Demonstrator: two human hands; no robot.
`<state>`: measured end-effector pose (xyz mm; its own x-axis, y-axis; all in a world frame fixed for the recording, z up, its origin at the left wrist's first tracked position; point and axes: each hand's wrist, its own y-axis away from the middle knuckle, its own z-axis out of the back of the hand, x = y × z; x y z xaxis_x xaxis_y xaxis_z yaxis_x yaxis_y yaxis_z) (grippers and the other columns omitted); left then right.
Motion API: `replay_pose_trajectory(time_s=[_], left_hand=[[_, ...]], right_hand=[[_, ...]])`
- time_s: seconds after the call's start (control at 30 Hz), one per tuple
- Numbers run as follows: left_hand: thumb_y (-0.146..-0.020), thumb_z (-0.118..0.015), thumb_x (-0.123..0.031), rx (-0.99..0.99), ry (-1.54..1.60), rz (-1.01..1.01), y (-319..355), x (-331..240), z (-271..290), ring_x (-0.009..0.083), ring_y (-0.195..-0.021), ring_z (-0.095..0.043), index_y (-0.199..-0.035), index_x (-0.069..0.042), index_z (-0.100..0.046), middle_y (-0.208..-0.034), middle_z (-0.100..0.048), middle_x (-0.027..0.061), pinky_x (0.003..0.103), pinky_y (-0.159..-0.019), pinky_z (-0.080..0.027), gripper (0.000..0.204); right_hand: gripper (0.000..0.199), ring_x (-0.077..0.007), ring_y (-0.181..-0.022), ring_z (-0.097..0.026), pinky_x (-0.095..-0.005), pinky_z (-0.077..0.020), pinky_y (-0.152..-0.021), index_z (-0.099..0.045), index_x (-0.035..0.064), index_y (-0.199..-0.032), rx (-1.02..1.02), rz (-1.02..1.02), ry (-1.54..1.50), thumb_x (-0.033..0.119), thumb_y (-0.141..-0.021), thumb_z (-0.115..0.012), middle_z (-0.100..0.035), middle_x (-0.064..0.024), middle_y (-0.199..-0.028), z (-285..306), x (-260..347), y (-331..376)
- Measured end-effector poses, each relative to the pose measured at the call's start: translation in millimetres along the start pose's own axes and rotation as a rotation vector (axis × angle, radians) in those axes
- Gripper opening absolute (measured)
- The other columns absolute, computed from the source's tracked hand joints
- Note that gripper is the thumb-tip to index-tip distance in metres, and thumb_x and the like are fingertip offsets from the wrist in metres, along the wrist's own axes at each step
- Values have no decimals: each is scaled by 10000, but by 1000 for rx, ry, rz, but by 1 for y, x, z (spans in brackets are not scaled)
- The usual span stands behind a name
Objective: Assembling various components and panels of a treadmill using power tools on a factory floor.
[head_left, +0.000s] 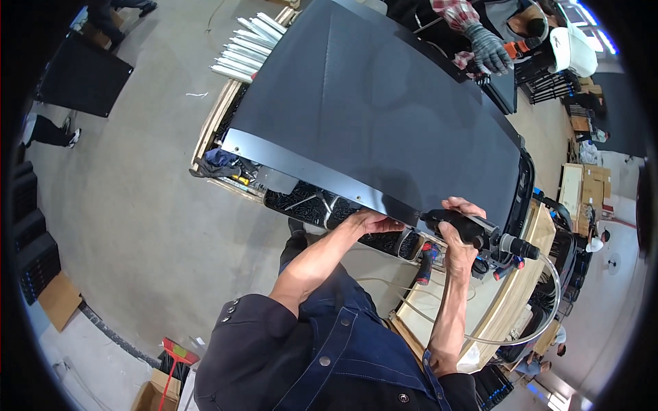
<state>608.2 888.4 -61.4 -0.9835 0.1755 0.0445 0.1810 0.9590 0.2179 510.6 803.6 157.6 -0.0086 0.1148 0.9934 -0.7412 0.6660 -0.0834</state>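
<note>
Black elongated tool (483, 236): nose leftward, long axis crosswise, right hand (460, 252) wrapped round. Left hand (373, 221) under dark flat panel (384, 109) edge, grip unclear.

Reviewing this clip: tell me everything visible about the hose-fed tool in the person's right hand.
The hose-fed tool has a mostly black body that looks like plastic and metal, a narrow dark nose, and a silvery collar before its black rear end. A pale, translucent hose loops away from that end. The right hand wraps the body, holding it roughly level, nose toward the metal edge of the dark panel. Whether the nose touches it is unclear.
</note>
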Motion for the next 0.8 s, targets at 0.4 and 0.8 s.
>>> replay_pose_trajectory(time_s=[0.4, 0.8], left_hand=[[-868, -607, -158, -967, -2032, -606, 131, -15, 105, 364, -1023, -571, -1054, -119, -696, -1006, -551, 131, 491, -809, -515, 209], [-822, -590, -146, -411, -2740, -763, 152, -50, 52, 326, -1177, -538, -992, -42, -650, -1104, -606, 131, 476, -1069, -393, 207]], right_hand=[[619, -281, -1125, -637, -447, -496, -1019, -513, 88, -1303, -143, -32, 47, 110, -765, -819, -609, -179, -1275, -7, 5, 0], [580, -316, -1130, -634, -459, -506, -1007, -481, 65, -1267, -103, -38, -33, 1, -768, -769, -613, -190, -1241, 2, -3, 3]])
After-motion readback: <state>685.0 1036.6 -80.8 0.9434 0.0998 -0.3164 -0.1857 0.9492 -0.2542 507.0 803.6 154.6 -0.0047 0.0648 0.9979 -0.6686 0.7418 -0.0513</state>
